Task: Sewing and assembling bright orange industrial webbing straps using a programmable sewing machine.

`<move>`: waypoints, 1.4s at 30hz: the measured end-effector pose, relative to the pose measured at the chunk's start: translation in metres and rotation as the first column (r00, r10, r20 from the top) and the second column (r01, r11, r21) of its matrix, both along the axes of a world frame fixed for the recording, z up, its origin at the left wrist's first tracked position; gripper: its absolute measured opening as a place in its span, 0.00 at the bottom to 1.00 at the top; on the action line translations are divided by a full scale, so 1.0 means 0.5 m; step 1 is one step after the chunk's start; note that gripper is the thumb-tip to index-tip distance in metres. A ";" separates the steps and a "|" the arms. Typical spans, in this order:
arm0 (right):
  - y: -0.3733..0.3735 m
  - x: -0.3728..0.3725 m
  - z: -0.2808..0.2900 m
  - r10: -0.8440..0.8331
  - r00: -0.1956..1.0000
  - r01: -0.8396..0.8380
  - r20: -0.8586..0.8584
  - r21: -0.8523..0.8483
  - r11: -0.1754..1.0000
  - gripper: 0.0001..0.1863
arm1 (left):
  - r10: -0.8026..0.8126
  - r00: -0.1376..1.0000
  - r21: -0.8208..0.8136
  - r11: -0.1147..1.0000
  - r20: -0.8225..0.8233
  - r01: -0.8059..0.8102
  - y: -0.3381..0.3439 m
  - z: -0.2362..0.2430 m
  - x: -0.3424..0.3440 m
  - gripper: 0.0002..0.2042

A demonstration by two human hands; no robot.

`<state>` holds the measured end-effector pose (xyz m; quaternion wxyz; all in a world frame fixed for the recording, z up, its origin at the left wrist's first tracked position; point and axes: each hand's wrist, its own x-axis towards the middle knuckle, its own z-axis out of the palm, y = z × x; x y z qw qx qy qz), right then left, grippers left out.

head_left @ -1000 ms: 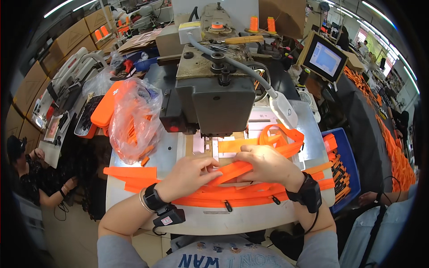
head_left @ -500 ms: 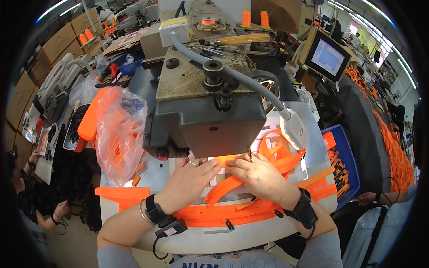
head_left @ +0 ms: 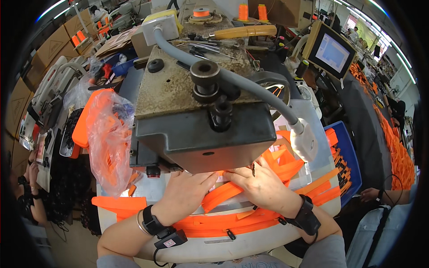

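Moved closer since 0.5 s ago: sewing machine head (head_left: 196, 111) now fills the middle of the view, both hands pushed further under its front edge. Orange strap (head_left: 223, 196) lying flat near the front edge of the worktop (head_left: 250, 243), running left to right beneath both wrists, with a raised fold between the hands. Left hand (head_left: 185, 192) pressed palm-down on the strap, fingers spread and reaching toward the needle area, not clenched. Right hand (head_left: 257, 183) likewise flat on the strap, fingertips pinning the fold just beside the left hand's fingers; needle itself hidden under the machine. Black wristbands on both wrists, a small black device (head_left: 167, 241) hanging from the left one. More loose orange strapping (head_left: 286, 167) heaped behind the right hand. Clear plastic bag (head_left: 109, 143) of orange pieces at the left edge of the worktop. Blue bin (head_left: 351, 165) with orange pieces off the right edge. Grey hose (head_left: 250, 87) curving over the machine to a white lamp (head_left: 306, 143). Screen (head_left: 333, 53) toward the far right corner. 2 orange thread cones (head_left: 252, 11) at the back.
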<state>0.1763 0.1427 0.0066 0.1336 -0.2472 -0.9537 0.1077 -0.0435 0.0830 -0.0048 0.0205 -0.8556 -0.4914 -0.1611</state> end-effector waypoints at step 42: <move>-0.013 -0.001 -0.001 -0.060 0.996 0.051 -0.068 -0.122 0.991 0.19 | -0.024 0.990 -0.115 0.993 0.141 0.040 0.019 0.004 -0.010 0.14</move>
